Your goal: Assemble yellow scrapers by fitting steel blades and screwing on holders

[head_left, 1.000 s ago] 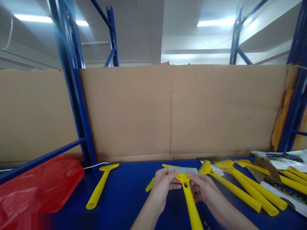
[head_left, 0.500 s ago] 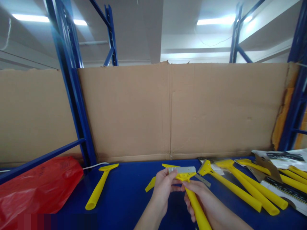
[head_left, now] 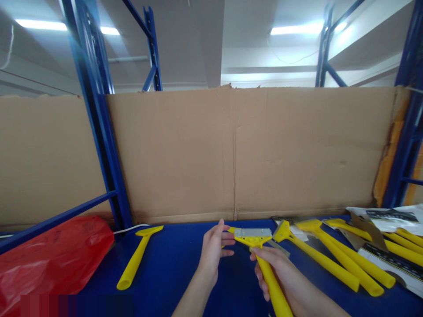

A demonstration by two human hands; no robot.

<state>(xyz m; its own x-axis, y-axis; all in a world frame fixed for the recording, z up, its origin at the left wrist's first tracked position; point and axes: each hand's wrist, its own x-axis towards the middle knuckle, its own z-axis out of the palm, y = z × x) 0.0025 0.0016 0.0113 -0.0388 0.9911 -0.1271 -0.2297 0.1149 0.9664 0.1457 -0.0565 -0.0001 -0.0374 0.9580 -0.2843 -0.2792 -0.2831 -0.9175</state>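
A brown cardboard panel [head_left: 172, 154] spanned the middle of the frame, standing upright behind a blue worktop [head_left: 178, 246] that filled the lower part. A blue post [head_left: 102, 132] slanted down the left side, and a red bag [head_left: 56, 251] lay crumpled at lower left. At lower right, several loose yellow scrapers [head_left: 324, 262] lay with their handles running down to the right, beside white-and-black packaging [head_left: 393, 266]. One lone scraper [head_left: 137, 259] rested left of centre, its head towards the top of the frame and its handle slanting down to the left.

The held scraper [head_left: 269, 273] was at bottom centre, slightly right of the middle. Its long axis sloped from the head, up and to the left, down to the right, where the bottom edge cut off the handle. The head pointed away from the person, its wide edge lying crosswise and almost level.

The right hand [head_left: 279, 266] grasped the handle just below the head, thumb on top. The left hand [head_left: 211, 251] was released, fingers spread and thumb raised, beside the head's left end; whether a fingertip touched it could not be told.

A silvery plate [head_left: 253, 234] lay across the head. A thin metal strip [head_left: 280, 249] showed just right of it.
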